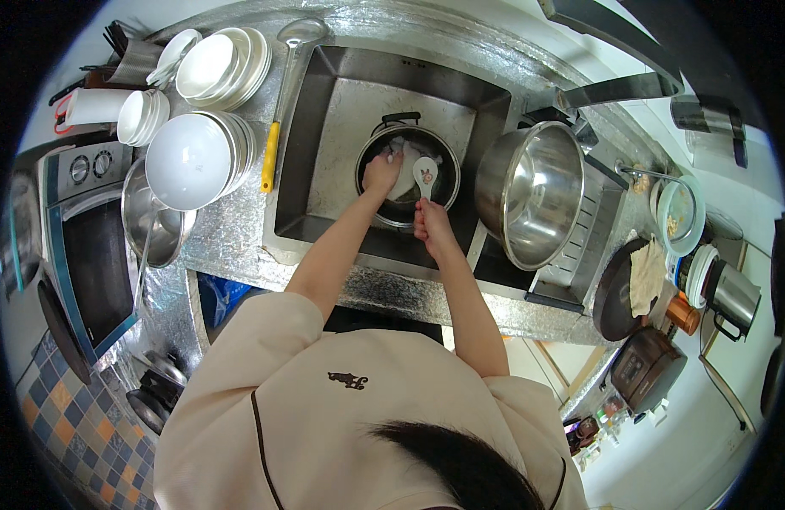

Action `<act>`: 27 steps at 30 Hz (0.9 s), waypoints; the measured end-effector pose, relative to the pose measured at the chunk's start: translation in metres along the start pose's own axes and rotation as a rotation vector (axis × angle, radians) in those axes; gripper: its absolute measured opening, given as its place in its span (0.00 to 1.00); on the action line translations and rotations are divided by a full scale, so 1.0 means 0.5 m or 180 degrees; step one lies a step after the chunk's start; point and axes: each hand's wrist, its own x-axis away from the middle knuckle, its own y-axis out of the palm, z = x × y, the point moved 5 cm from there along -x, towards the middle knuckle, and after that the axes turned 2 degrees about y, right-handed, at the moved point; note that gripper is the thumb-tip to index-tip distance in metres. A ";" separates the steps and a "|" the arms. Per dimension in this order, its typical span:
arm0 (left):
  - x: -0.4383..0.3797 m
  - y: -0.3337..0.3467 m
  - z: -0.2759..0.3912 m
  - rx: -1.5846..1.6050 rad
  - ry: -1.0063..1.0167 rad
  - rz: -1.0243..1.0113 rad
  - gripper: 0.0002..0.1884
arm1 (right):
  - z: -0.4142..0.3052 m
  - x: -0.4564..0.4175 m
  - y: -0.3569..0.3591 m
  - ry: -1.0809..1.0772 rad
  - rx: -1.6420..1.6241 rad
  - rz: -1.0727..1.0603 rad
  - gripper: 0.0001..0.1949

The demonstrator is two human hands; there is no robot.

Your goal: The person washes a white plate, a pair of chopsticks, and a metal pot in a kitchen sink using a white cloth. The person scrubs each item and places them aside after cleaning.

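A dark pot [445, 137] with a black handle sits in the stainless steel sink [329, 121]. Over its left part, my left hand [383, 173] has its fingers on a whitish cloth [402, 182] inside the pot. My right hand [433, 224], at the pot's near right rim, grips the handle of a white spoon [425, 171] with a small printed figure on its bowl. The spoon is above the pot, its bowl pointing away from me. How deep the liquid in the pot is cannot be told.
Left of the sink lie a ladle with a yellow handle [270, 156], stacked white bowls [188, 161] and plates [260, 70]. A large steel bowl [545, 194] stands tilted at the sink's right side, beside a drain basket [574, 245]. A black frying pan [612, 293] is farther right.
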 end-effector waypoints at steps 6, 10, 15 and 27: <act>-0.002 0.039 -0.043 -0.0576 0.1276 -0.0052 0.30 | -0.017 -0.015 0.033 0.0229 -0.0049 -0.0566 0.13; 0.057 -0.056 0.018 0.0912 0.1090 -0.0313 0.21 | -0.018 -0.029 0.029 0.0613 0.0800 -0.1197 0.13; 0.040 -0.140 0.015 0.0745 0.0925 0.0189 0.14 | -0.055 -0.150 -0.022 -0.0367 0.2527 0.0050 0.23; 0.066 -0.217 0.039 0.0089 0.1649 0.1043 0.12 | -0.063 -0.174 0.027 -0.1538 0.2753 0.1443 0.19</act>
